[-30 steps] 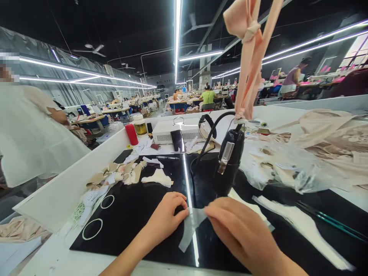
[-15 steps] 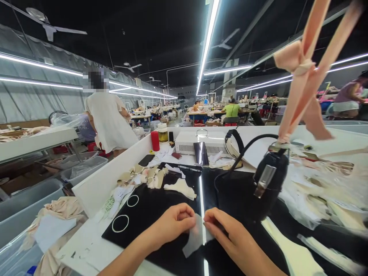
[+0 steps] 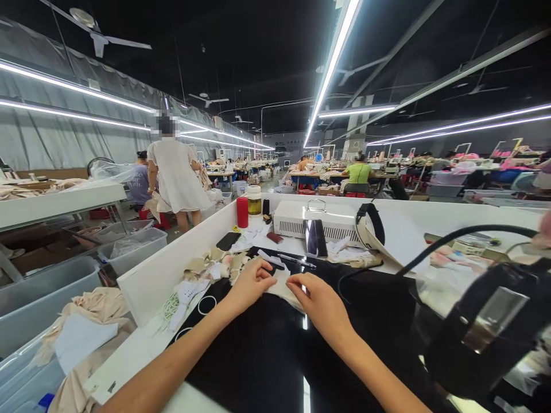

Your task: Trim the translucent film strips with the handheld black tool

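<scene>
In front of me my left hand (image 3: 253,282) and my right hand (image 3: 317,298) come close together, each with thumb and fingers pinched. Between the fingertips is a thin pale translucent piece (image 3: 282,275), its outline hard to make out. Under it lies a cream fabric piece (image 3: 284,291) on the black table mat (image 3: 258,355), partly covered by my fingers. A pen (image 3: 297,261) rests just beyond the hands. Left of them is a pile of cream and beige fabric pieces (image 3: 215,264).
A black machine with a metal plate (image 3: 495,315) hangs close on the right, its cable (image 3: 465,232) arching over the mat. A white vented box (image 3: 295,218), a phone (image 3: 315,238), a red spool (image 3: 242,212) and a jar (image 3: 254,202) stand along the back. A person in white (image 3: 176,172) stands left.
Both hands have moved forward with the translucent piece, from the near mat to over the cream piece. The view has shifted, and the hanging black machine appears farther right and lower.
</scene>
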A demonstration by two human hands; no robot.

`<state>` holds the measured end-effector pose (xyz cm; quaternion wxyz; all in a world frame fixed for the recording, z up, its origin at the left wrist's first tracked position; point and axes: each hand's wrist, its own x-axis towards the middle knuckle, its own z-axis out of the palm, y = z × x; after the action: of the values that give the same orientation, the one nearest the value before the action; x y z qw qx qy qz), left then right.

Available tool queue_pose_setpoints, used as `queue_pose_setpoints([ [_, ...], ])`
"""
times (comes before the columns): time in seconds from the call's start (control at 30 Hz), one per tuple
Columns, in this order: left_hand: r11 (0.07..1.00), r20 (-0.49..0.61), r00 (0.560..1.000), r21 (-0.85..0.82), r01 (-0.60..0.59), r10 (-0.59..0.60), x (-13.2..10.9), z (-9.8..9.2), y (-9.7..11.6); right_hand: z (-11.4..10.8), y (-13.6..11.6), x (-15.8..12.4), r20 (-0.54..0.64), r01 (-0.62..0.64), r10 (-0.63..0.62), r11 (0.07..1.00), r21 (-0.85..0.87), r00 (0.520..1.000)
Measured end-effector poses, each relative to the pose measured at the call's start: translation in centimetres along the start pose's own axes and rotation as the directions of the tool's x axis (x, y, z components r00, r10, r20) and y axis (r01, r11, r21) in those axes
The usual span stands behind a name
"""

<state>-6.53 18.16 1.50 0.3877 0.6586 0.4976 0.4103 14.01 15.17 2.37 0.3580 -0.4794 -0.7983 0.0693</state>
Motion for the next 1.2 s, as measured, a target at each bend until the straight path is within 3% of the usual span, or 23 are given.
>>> queue_pose_setpoints([
  [0.13,0.974,0.005,0.997,0.212,-0.077,0.078,2.2,0.1,-0.8,1.5,1.1,1.2,0.012,0.018,-0.016,0.985,-0.174,1.0],
  [0.27,0.919,0.081,0.988,0.365,-0.151,0.131,2.6,0.7,-1.4,2.3,2.0,0.9,0.071,0.036,-0.014,0.946,-0.323,0.997],
  [0.5,0.823,0.154,0.971,0.517,-0.235,0.181,2.6,1.7,-2.3,2.8,2.2,0.2,0.139,0.032,0.043,0.87,-0.492,0.989],
  [0.67,0.771,0.181,0.964,0.578,-0.266,0.197,2.6,2.0,-2.9,3.3,2.5,-0.2,0.136,0.061,0.013,0.846,-0.529,0.991],
  [1.0,0.684,0.149,0.948,0.661,-0.307,0.281,1.8,2.3,-2.6,3.2,2.6,-1.6,-0.032,0.19,-0.237,0.844,-0.501,0.971],
  [1.13,0.664,0.142,0.932,0.667,-0.338,0.333,0.7,2.0,-1.5,1.2,1.6,-3.7,-0.085,0.294,-0.371,0.837,-0.461,0.925],
  [1.2,0.653,0.152,0.923,0.667,-0.359,0.353,-0.1,1.9,-1.0,-0.1,1.6,-5.7,-0.107,0.408,-0.478,0.829,-0.382,0.872],
])
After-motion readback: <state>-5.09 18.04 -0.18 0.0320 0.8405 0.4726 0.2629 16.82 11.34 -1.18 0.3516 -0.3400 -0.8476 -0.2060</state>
